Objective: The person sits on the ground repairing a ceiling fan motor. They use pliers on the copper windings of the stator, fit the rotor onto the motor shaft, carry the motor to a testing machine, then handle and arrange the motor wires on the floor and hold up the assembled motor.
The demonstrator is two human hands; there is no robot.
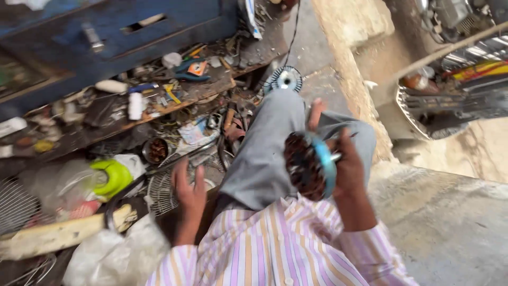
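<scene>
Blue-rimmed motor stator [309,165] gripped in right hand [349,169]; left hand [189,191] open, blurred.

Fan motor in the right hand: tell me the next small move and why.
Probably bring the open left hand across to steady the fan motor. The right hand alone grips it by its blue housing, raised above the grey trouser knee, copper windings facing the camera. The left hand hangs empty over the wire fan guard, so a second grip looks like the natural next step.

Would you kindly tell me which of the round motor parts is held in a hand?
The copper-wound motor with the light-blue rim, gripped by the right hand; the other disc lies on the ground beyond the knee.
</scene>
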